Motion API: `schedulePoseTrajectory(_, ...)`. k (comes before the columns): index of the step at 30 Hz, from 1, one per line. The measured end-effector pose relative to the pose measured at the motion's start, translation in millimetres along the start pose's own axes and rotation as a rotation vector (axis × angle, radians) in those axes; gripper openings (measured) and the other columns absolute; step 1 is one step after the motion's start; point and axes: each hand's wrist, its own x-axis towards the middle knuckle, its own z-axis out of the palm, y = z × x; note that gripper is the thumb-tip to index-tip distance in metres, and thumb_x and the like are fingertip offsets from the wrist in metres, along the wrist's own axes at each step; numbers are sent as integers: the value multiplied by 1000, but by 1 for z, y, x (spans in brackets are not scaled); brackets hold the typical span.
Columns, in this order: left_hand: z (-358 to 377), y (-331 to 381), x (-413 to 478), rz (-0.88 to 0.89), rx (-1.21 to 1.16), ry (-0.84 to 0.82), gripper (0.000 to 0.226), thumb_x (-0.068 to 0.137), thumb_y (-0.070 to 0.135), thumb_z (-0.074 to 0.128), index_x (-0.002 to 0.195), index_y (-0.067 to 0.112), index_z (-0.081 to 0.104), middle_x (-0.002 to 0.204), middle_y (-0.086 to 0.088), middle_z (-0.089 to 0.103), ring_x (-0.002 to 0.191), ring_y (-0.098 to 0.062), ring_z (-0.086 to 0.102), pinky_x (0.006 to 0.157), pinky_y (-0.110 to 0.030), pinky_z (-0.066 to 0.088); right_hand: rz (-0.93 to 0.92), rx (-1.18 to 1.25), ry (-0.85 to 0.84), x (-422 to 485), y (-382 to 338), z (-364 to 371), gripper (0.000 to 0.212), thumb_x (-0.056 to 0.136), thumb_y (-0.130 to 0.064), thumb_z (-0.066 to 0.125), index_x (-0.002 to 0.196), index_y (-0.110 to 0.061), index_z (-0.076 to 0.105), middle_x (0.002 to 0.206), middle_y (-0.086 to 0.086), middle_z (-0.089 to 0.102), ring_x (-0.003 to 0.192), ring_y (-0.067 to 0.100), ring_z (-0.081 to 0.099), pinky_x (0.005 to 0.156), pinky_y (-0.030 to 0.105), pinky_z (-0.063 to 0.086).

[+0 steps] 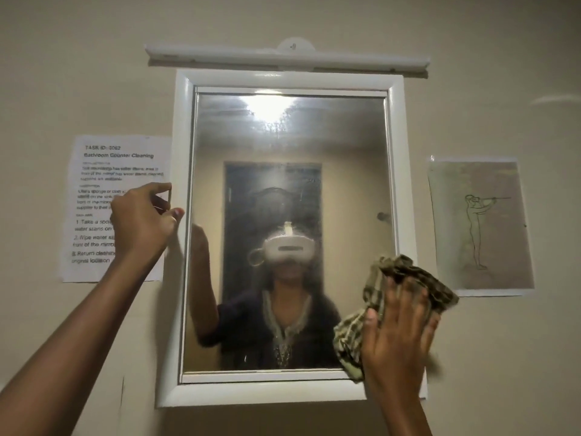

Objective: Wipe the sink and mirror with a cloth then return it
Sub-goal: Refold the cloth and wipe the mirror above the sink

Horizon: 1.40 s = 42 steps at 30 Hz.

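A white-framed mirror hangs on the wall straight ahead, its glass hazy and streaked. My right hand presses a crumpled green checked cloth flat against the mirror's lower right corner, over glass and frame. My left hand is raised at the mirror's left frame, fingers curled with thumb and fingertips at the frame's edge; whether it grips the frame I cannot tell. The sink is out of view. The glass reflects a person wearing a headset.
A white light bar sits above the mirror. A printed task sheet is stuck to the wall on the left, partly behind my left hand. A drawing of a figure hangs on the right.
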Motion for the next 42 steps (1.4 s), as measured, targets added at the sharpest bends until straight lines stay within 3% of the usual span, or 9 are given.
schedulePoseTrajectory(5, 0, -3, 0, -25, -25, 5, 41, 75, 8, 75, 116, 11, 67, 95, -16, 73, 86, -29, 70, 93, -38, 52, 130, 148, 62, -41, 10, 7, 53, 96, -40, 15, 142, -16, 25, 147, 22, 33, 136, 39, 24, 109, 57, 25)
schedulePoseTrajectory(9, 1, -7, -1, -29, -59, 7, 41, 75, 8, 75, 115, 10, 67, 95, -16, 73, 85, -29, 70, 93, -39, 51, 80, 213, 211, -55, 8, 4, 43, 98, -29, 23, 140, -28, 28, 148, 10, 36, 135, 36, 30, 111, 40, 23)
schedulePoseTrajectory(13, 2, -8, -1, -26, -63, 13, 40, 75, 6, 74, 115, 9, 67, 94, -17, 73, 86, -30, 69, 94, -42, 51, -204, 73, 255, -63, -25, 5, 42, 96, -17, 35, 137, -10, 40, 147, 17, 34, 142, 24, 21, 111, 40, 25)
schedulePoseTrajectory(22, -2, -10, 3, -37, -101, -25, 42, 73, 4, 76, 114, 9, 68, 93, -17, 73, 86, -30, 69, 94, -41, 52, -466, 151, -36, -116, -168, 43, 53, 76, -23, 53, 129, -25, 50, 137, 2, 51, 124, 25, 44, 112, 49, 19)
schedulePoseTrajectory(25, -1, -10, 1, -37, -86, -1, 43, 75, 3, 75, 116, 9, 66, 96, -17, 73, 86, -28, 69, 94, -40, 52, -701, 168, -106, -130, -202, 50, 37, 77, -23, 51, 111, -26, 63, 127, -1, 62, 113, 23, 53, 115, 50, 19)
schedulePoseTrajectory(31, 0, -12, -1, -20, -78, 5, 43, 75, 6, 75, 117, 9, 65, 97, -18, 73, 86, -29, 70, 93, -39, 53, -907, 238, -94, -116, -183, 46, 34, 95, -14, 37, 115, -22, 62, 125, -3, 62, 106, 19, 54, 109, 42, 34)
schedulePoseTrajectory(34, 2, -13, -3, -23, -63, -2, 44, 76, 6, 74, 118, 11, 65, 98, -17, 73, 86, -29, 70, 94, -42, 52, -844, 198, -24, -102, -150, 38, 35, 95, -11, 39, 121, -20, 60, 132, -1, 59, 103, 19, 56, 107, 44, 36)
schedulePoseTrajectory(39, 4, -13, -3, -35, -53, -11, 43, 77, 6, 73, 119, 12, 65, 97, -17, 73, 89, -31, 69, 95, -41, 51, -546, -1, 32, -82, -76, 26, 54, 77, -2, 40, 128, -13, 52, 140, 8, 47, 123, 27, 41, 112, 48, 16)
schedulePoseTrajectory(42, 4, -12, -4, -37, -46, -20, 43, 78, 4, 72, 119, 13, 65, 97, -17, 74, 89, -31, 69, 95, -42, 51, -334, -50, 65, -81, -28, 23, 74, 68, 6, 31, 140, -12, 36, 155, 7, 17, 140, 31, 19, 116, 48, 8)
